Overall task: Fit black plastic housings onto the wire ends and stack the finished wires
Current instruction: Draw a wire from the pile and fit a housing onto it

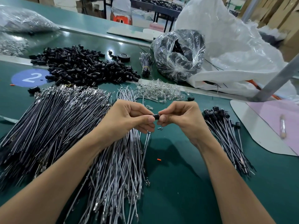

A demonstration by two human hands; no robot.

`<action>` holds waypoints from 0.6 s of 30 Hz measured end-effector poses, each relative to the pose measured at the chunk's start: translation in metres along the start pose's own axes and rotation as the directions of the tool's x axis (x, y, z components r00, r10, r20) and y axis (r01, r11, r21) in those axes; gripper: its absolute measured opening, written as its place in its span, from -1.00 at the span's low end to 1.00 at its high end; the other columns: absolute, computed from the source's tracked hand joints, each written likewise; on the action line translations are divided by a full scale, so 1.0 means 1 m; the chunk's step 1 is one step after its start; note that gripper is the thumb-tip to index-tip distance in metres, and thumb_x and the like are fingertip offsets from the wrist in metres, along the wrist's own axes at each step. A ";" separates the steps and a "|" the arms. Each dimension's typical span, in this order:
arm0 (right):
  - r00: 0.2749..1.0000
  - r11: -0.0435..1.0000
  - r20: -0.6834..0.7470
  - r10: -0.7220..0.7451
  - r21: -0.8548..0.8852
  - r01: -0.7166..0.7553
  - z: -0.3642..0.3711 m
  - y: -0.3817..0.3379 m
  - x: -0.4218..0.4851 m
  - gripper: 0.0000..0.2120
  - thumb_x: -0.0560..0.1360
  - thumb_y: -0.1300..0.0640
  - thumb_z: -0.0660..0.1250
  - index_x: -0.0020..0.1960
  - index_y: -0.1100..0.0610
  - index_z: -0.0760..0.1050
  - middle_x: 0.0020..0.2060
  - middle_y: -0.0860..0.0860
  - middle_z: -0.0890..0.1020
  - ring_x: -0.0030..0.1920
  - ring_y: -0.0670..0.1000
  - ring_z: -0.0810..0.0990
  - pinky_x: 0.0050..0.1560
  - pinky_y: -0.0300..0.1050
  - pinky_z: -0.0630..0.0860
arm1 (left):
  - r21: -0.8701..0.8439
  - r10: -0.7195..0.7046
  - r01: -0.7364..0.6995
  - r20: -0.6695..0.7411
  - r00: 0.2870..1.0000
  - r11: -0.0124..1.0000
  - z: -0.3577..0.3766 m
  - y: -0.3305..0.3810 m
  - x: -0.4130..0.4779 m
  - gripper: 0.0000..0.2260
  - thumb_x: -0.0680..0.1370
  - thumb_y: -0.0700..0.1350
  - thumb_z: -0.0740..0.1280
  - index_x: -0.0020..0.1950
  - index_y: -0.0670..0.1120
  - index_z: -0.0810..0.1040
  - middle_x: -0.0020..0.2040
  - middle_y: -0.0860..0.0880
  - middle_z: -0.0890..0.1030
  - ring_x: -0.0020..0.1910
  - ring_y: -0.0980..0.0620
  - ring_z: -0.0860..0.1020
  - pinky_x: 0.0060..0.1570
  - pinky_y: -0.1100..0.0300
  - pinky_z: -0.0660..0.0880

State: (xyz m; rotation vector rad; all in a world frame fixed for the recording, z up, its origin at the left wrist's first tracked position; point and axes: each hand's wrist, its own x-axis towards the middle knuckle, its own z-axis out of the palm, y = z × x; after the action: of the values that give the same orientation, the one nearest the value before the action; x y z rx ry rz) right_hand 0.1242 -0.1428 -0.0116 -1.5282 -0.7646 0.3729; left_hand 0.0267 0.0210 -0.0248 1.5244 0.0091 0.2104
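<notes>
The black housing (155, 116) lies sideways just above the grey wire pile (123, 167), the left hand (129, 118) fingers (149, 119) pinching one end, the right hand (179, 118) pinching the other, equally near.

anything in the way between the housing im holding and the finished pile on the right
Nothing visible. The small black plastic housing, pinched between left hand and right hand, has only bare green table mat between it and the stack of finished housing-capped wires.
</notes>
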 end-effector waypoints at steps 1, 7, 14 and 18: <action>1.000 1.000 0.005 0.007 0.018 -0.007 0.000 0.000 0.000 -0.80 0.31 0.50 0.43 -0.26 0.23 0.60 -0.43 0.04 0.67 -0.40 -0.03 0.66 -0.32 -0.25 0.59 | -0.004 0.003 -0.003 0.008 1.000 1.000 0.000 0.000 -0.001 -0.87 0.35 -0.19 0.44 -0.13 -0.19 0.65 -0.28 -0.18 0.70 -0.31 -0.07 0.70 -0.34 0.23 0.60; 1.000 0.998 0.007 0.006 0.066 -0.006 0.002 0.000 -0.004 -0.82 0.31 0.51 0.43 -0.26 0.26 0.60 -0.42 0.07 0.67 -0.40 -0.01 0.67 -0.32 -0.20 0.61 | -0.013 0.015 -0.015 -0.001 1.000 1.000 0.002 0.000 -0.004 -0.86 0.36 -0.18 0.44 -0.13 -0.20 0.64 -0.28 -0.18 0.70 -0.32 -0.07 0.69 -0.33 0.21 0.61; 1.000 0.998 0.012 -0.015 0.056 0.014 0.003 0.000 -0.006 -0.79 0.32 0.51 0.44 -0.27 0.22 0.62 -0.42 0.05 0.66 -0.41 -0.01 0.65 -0.30 -0.20 0.60 | -0.021 0.002 -0.001 0.010 1.000 1.000 0.002 0.001 -0.006 -0.91 0.37 -0.19 0.44 -0.16 -0.18 0.66 -0.29 -0.19 0.69 -0.33 -0.08 0.69 -0.34 0.21 0.60; 0.994 0.984 0.006 -0.113 0.138 0.111 0.004 -0.007 -0.005 -0.77 0.33 0.41 0.48 -0.14 0.12 0.69 -0.29 0.02 0.71 -0.29 -0.06 0.66 -0.19 -0.24 0.59 | -0.177 0.031 -0.034 -0.017 0.999 0.984 0.003 0.006 -0.002 -0.91 0.35 -0.09 0.46 -0.20 -0.05 0.72 -0.26 -0.15 0.71 -0.31 -0.02 0.70 -0.31 0.23 0.60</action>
State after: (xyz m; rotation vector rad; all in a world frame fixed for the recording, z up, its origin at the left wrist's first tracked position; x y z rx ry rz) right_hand 0.1160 -0.1436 -0.0064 -1.3492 -0.8155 0.3453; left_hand 0.0240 0.0179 -0.0188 1.3459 -0.0225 0.2418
